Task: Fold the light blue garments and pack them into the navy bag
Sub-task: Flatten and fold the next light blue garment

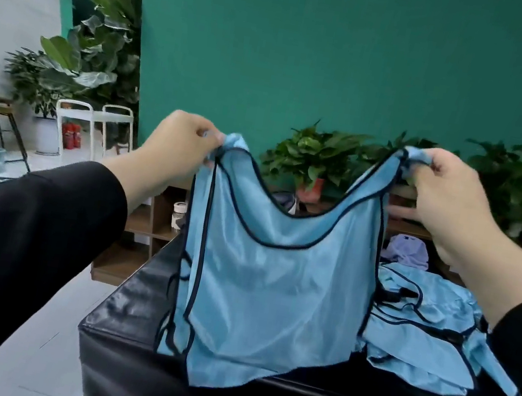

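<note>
Light blue vest (270, 296) with navy piping, more light blue garments (420, 331) to its right, glossy black padded box (128, 324), black sleeves (20, 244), teal far wall (345, 56), green potted plants (314, 158), lilac cloth (408, 250), white trolley (91, 128) far left

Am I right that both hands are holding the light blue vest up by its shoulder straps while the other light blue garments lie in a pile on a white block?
Nearly. The left hand and right hand do hold the light blue vest up by its shoulder straps, and the other light blue garments lie piled beside it. But the block under them is black, not white, as the head view shows.
</note>
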